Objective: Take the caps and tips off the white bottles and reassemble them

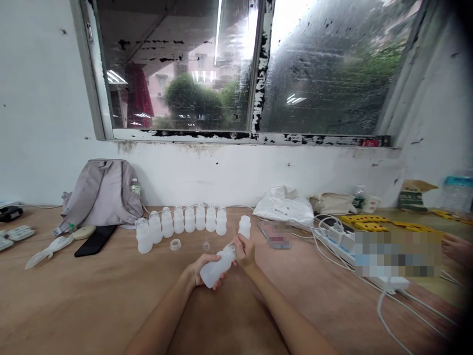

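Note:
A frosted white baby bottle lies tilted in my left hand, whose fingers wrap round its body. My right hand is closed at the bottle's top end, and its fingers hide most of the neck. Just behind that hand stands another white bottle with no cap visible. On the table ahead lie a ring-shaped collar and a small clear teat. Several bottles with clear caps stand in a curved row at the back left.
A grey backpack leans on the wall, with a black pouch before it. Right of my hands are a phone, a white plastic bag and a power strip with loose cables. Another person's hand shows at the right edge.

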A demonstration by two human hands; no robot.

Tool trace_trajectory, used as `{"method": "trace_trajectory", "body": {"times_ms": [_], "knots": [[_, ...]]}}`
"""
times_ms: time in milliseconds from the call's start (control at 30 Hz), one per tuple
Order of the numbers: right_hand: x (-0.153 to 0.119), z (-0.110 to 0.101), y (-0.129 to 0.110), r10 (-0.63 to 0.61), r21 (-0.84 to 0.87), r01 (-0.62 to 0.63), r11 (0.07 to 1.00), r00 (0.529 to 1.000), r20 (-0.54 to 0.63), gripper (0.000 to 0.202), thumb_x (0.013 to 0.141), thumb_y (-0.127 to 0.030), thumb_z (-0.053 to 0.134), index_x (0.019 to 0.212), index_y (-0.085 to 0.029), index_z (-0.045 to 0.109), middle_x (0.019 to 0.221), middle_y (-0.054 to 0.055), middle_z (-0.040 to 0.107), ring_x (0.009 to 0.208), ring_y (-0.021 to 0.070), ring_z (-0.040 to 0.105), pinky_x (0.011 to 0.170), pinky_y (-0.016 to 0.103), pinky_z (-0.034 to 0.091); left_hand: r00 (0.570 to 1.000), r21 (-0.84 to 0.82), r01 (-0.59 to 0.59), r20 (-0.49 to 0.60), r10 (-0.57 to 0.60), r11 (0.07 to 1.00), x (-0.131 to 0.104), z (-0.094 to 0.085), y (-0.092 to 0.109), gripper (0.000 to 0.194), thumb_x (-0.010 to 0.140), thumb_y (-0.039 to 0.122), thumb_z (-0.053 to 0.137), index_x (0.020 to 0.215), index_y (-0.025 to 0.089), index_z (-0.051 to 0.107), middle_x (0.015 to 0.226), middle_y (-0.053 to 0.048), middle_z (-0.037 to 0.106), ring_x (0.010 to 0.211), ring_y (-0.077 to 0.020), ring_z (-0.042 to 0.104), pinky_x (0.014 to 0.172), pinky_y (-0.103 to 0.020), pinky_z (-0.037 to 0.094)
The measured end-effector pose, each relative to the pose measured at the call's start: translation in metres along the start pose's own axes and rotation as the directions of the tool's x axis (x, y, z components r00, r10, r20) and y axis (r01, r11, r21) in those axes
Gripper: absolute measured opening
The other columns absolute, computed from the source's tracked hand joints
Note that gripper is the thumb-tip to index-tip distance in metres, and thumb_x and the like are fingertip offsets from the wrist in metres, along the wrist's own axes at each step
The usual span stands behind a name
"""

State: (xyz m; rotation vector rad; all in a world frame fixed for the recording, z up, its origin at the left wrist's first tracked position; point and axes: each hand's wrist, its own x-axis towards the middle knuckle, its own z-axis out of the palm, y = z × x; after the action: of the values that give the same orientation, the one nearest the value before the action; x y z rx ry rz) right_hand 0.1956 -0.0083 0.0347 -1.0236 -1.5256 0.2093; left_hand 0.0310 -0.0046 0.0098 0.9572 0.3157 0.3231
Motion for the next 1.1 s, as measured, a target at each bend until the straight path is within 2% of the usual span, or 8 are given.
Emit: {"method": "trace_trajectory", "body": {"times_ms": [233,300,367,467,567,700,933,1100], "knots": [[0.001,0.001,-0.001,0.011,0.051,-0.010,0.999,1.000,-0.007,0.033,0.078,-0.037,0.030,0.051,-0.020,0.038,0.045,-0.003,0.039,0.043,0.0110,0.039,0.044,0.023,0.028,0.988,0.013,0.071,0.137,-0.072,0.997,-0.009,0.004,0.007,0.069,0.064,0.054,0.052,0.117,0.010,0.042,0.055,0.000,0.054,0.037,-0.0145,0.051,0.034,-0.023,0.035],[0.009,-0.009,0.004,0.112,0.063,-0.105,0.993,0.986,-0.127,0.036,0.080,-0.037,0.024,0.054,-0.020,0.043,0.048,0.000,0.044,0.046,0.0130,0.042,0.047,0.024,0.031,0.975,0.067,0.130,0.174,-0.140,0.989,-0.014,0.010,0.008,0.071,0.063,0.051,0.054,0.119,0.010,0.040,0.057,-0.002,0.056,0.037,-0.0154,0.051,0.034,-0.023,0.034],[0.019,-0.024,0.014,0.203,0.013,-0.208,0.978,0.933,-0.297,0.039,0.080,-0.036,0.020,0.057,-0.018,0.047,0.053,0.004,0.050,0.052,0.0152,0.046,0.050,0.026,0.034,0.967,0.110,0.155,0.188,-0.173,0.982,-0.019,0.014,0.007,0.070,0.063,0.048,0.056,0.120,0.011,0.039,0.061,-0.004,0.058,0.040,-0.0163,0.053,0.035,-0.023,0.034],[0.029,-0.045,0.034,0.166,-0.203,-0.254,0.946,0.914,-0.369,0.040,0.080,-0.040,0.024,0.070,-0.016,0.054,0.065,0.008,0.058,0.062,0.0187,0.051,0.059,0.028,0.036,0.972,0.103,0.119,0.190,-0.137,0.988,-0.021,0.015,0.004,0.070,0.063,0.047,0.058,0.120,0.011,0.039,0.064,-0.004,0.059,0.044,-0.0171,0.055,0.038,-0.024,0.036],[0.031,-0.052,0.050,0.259,-0.463,-0.343,0.817,0.937,-0.237,0.040,0.080,-0.041,0.030,0.083,-0.015,0.061,0.072,0.010,0.062,0.068,0.0210,0.055,0.061,0.029,0.037,0.973,0.087,0.098,0.201,-0.114,0.991,-0.018,0.011,0.001,0.069,0.063,0.049,0.059,0.118,0.011,0.041,0.066,-0.004,0.059,0.048,-0.0181,0.057,0.041,-0.026,0.040],[0.028,-0.045,0.057,0.470,-0.706,-0.366,0.606,0.881,-0.054,0.035,0.076,-0.042,0.041,0.086,-0.019,0.066,0.076,0.012,0.065,0.069,0.0229,0.059,0.060,0.030,0.039,0.978,0.076,0.054,0.197,-0.068,0.996,-0.016,0.006,-0.002,0.068,0.066,0.048,0.057,0.119,0.010,0.039,0.068,-0.004,0.059,0.049,-0.0180,0.057,0.043,-0.027,0.040],[0.025,-0.040,0.060,0.438,-0.725,-0.286,0.627,0.898,0.025,0.035,0.075,-0.042,0.045,0.093,-0.019,0.065,0.091,0.012,0.065,0.082,0.0237,0.060,0.066,0.030,0.041,0.991,0.044,-0.130,-0.025,0.131,0.991,-0.012,0.005,-0.004,0.059,0.074,0.047,0.050,0.120,0.012,0.040,0.071,-0.004,0.057,0.051,-0.0161,0.057,0.046,-0.026,0.041],[0.025,-0.039,0.061,0.351,-0.662,-0.283,0.694,0.936,-0.032,0.039,0.079,-0.044,0.040,0.089,-0.016,0.065,0.087,0.012,0.064,0.080,0.0216,0.058,0.067,0.029,0.040,0.893,0.116,-0.303,-0.313,0.324,0.946,-0.006,0.005,-0.001,0.051,0.076,0.049,0.045,0.112,0.014,0.044,0.079,-0.004,0.056,0.053,-0.0124,0.055,0.051,-0.026,0.042]]}}
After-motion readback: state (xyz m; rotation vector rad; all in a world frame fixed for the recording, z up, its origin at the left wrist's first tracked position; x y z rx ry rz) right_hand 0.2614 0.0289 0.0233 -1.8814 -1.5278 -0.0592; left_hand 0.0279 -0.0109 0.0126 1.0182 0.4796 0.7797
